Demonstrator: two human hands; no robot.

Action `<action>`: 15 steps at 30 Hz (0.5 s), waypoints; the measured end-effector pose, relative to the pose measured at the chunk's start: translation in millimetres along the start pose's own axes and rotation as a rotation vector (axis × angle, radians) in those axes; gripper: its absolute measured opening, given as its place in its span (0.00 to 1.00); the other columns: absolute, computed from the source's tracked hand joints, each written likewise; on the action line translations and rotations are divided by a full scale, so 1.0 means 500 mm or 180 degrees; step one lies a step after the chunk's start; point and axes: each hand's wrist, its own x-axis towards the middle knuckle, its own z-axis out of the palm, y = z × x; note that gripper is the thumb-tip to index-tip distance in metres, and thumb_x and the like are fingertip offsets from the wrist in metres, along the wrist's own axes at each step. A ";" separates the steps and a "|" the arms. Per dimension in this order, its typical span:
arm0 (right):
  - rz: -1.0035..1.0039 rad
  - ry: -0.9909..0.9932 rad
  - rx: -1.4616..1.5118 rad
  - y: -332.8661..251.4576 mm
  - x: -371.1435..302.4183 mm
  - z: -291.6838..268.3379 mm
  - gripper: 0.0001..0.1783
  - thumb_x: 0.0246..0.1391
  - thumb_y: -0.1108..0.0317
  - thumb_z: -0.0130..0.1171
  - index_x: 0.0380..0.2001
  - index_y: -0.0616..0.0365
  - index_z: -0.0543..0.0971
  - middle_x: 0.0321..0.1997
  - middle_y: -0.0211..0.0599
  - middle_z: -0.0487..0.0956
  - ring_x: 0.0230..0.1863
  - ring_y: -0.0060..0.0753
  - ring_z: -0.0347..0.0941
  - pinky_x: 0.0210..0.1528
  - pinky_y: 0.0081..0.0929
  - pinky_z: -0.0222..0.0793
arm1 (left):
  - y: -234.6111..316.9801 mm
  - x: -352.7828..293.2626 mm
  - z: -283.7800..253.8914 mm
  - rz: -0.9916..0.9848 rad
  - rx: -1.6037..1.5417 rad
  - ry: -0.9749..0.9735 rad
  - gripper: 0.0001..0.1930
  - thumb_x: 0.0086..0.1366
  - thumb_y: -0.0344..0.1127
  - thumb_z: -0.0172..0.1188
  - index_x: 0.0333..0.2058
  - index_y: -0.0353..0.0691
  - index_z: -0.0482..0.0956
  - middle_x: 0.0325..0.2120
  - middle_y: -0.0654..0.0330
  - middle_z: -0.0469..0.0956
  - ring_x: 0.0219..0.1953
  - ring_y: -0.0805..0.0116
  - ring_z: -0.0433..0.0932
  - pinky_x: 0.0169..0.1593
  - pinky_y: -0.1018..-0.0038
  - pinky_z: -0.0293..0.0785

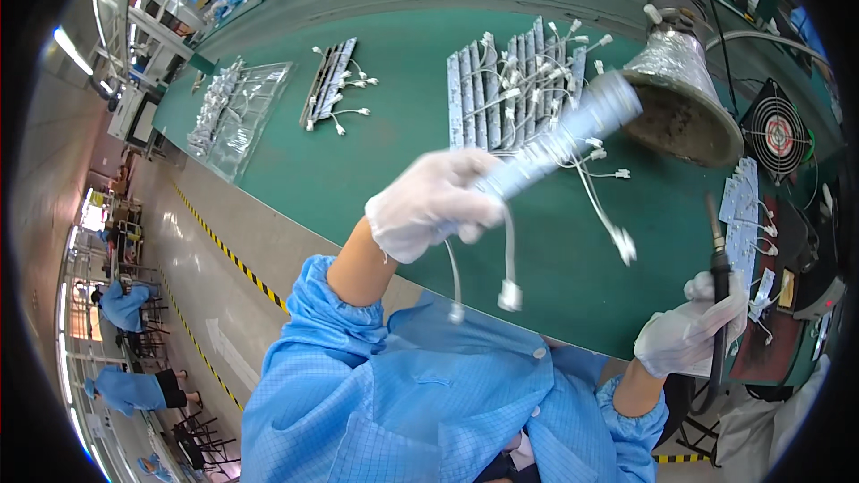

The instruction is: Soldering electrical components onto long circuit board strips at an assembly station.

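In my gloved left hand (438, 201) is a pale LED strip board (565, 139), gripped at its near end and slanting up to the right. It is smeared by motion, and white leads with white plugs (509, 295) dangle from it. My gloved right hand (691, 326) is closed round the black handle of a soldering iron (719, 259), whose tip points up and away from me. Beyond the left hand lies a row of similar strip boards (474, 94) with white wires and plugs on top. Close to the iron rest more strip boards (739, 206).
A foil-wrapped fume hood (684, 98) hangs low over the green bench (385, 170) at the right. Beside it stands a black fan (775, 132). Farther left lie a small stack of boards (331, 80) and a clear plastic bag (242, 116). Other people (134, 389) sit or stand across the aisle.
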 end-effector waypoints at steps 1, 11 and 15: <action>0.0233 0.0041 0.0328 -0.002 0.007 0.000 0.12 0.49 0.85 0.51 0.39 0.71 0.74 0.31 0.41 0.77 0.21 0.30 0.72 0.22 0.25 0.70 | -0.008 0.011 0.016 -0.0380 0.0318 -0.0127 0.22 0.54 0.32 0.67 0.46 0.34 0.73 0.32 0.61 0.76 0.27 0.77 0.73 0.25 0.83 0.68; 0.0188 -0.0876 0.2463 -0.002 -0.044 -0.018 0.11 0.48 0.86 0.56 0.37 0.70 0.73 0.34 0.41 0.72 0.27 0.33 0.73 0.26 0.25 0.73 | -0.095 0.141 0.135 0.0493 0.2810 -0.0372 0.22 0.56 0.35 0.63 0.48 0.30 0.75 0.34 0.48 0.83 0.34 0.59 0.83 0.42 0.69 0.78; -0.1100 -0.0808 0.1913 0.013 -0.054 -0.015 0.13 0.54 0.84 0.54 0.43 0.75 0.67 0.37 0.47 0.69 0.28 0.34 0.73 0.22 0.26 0.72 | -0.104 0.135 0.136 0.0498 0.2746 -0.0294 0.19 0.56 0.33 0.62 0.46 0.31 0.75 0.34 0.48 0.83 0.37 0.56 0.83 0.42 0.68 0.78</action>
